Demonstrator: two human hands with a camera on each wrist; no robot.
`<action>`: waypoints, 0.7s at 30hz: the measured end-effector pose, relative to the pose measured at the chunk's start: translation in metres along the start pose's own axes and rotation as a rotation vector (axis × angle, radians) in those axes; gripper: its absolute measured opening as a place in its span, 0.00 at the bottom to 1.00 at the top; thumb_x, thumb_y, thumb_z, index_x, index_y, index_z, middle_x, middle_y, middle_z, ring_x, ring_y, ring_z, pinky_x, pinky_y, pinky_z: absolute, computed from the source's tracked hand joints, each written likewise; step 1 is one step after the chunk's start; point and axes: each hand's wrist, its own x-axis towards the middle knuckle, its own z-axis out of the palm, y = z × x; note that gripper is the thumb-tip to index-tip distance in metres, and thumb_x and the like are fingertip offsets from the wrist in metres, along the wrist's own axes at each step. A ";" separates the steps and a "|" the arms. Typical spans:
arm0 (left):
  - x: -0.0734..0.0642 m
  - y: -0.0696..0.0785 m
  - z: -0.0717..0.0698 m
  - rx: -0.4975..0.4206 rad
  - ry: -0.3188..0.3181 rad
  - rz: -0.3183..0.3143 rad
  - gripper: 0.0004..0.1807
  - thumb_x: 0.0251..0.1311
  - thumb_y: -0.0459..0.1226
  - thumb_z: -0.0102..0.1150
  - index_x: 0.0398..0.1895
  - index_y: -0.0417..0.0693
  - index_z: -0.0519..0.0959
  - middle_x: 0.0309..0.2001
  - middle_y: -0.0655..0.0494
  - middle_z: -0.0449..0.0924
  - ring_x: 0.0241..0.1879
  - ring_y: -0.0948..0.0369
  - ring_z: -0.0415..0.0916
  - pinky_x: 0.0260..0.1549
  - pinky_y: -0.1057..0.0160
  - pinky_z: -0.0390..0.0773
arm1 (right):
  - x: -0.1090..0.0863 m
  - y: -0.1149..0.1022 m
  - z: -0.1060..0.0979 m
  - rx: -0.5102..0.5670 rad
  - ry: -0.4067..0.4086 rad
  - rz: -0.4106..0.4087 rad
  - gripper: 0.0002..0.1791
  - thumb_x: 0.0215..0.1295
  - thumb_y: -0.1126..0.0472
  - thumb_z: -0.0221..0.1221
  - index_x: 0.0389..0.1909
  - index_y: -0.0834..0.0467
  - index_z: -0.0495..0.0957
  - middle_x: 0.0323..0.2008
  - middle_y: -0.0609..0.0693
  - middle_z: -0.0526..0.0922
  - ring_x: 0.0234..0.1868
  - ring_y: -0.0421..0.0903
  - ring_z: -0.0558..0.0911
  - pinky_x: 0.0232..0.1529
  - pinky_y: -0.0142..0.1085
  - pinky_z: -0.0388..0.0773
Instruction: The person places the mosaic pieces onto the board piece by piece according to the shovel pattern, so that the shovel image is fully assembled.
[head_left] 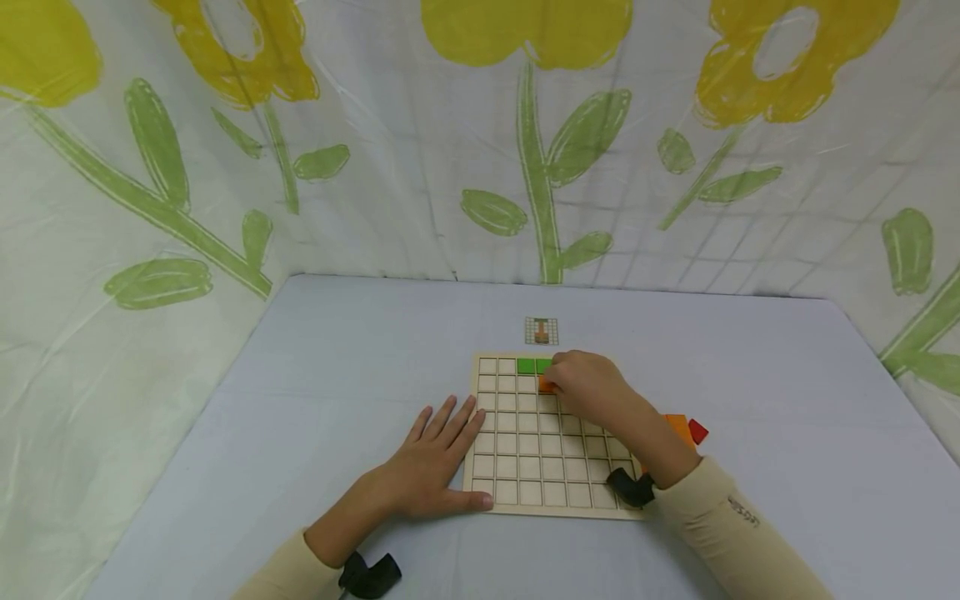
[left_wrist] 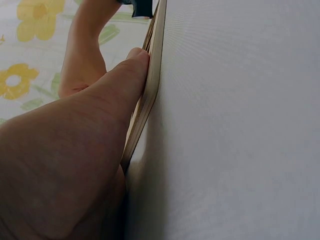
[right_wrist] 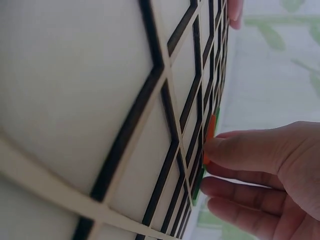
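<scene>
One white-topped table (head_left: pixel 360 350) bears it all. On it lies a wooden grid board (head_left: pixel 530 467), its cells mostly bare where I can see; the right forearm (head_left: pixel 652 437) hides some. With the board as clock, the left hand (head_left: pixel 433 471) spreads wide at nine, thumb on the corner near seven, seemingly steadying it. The right hand (head_left: pixel 588 382) is at twelve in a narrow pinch. Past three lie orange blocks (head_left: pixel 678 427), partly hidden; beyond twelve, a grid-printed card (head_left: pixel 542 331); just outside the orange blocks, a red block (head_left: pixel 698 431). At least two green tiles (head_left: pixel 527 366) fill top-row cells between eleven and twelve. The right fingers hold an orange tile (head_left: pixel 546 384) against the board, just six-o'clock-ward of the greens. Placing it looks like the step in hand; next calls for squaring it to the cell walls and releasing without nudging the greens. Whether it's seated, I can't tell.
</scene>
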 end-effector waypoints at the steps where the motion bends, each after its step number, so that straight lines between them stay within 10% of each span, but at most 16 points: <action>1: 0.000 0.000 0.000 0.001 0.000 0.000 0.61 0.58 0.76 0.44 0.82 0.48 0.39 0.81 0.52 0.27 0.78 0.49 0.23 0.71 0.40 0.31 | 0.000 -0.001 0.000 0.003 -0.006 0.005 0.09 0.64 0.72 0.65 0.29 0.55 0.86 0.26 0.46 0.78 0.29 0.45 0.79 0.26 0.35 0.77; 8: 0.001 0.000 0.000 -0.001 0.000 -0.002 0.61 0.58 0.75 0.45 0.82 0.48 0.40 0.81 0.52 0.29 0.78 0.48 0.24 0.71 0.40 0.32 | -0.010 -0.005 0.000 -0.043 -0.028 -0.005 0.02 0.66 0.66 0.66 0.36 0.58 0.86 0.36 0.51 0.81 0.36 0.50 0.81 0.32 0.40 0.80; 21: 0.002 0.001 0.001 -0.008 0.002 -0.005 0.61 0.58 0.75 0.46 0.82 0.48 0.39 0.81 0.52 0.28 0.78 0.48 0.24 0.71 0.40 0.31 | -0.032 -0.017 0.003 -0.145 -0.095 0.015 0.31 0.68 0.46 0.64 0.62 0.65 0.76 0.60 0.59 0.76 0.56 0.61 0.77 0.52 0.50 0.78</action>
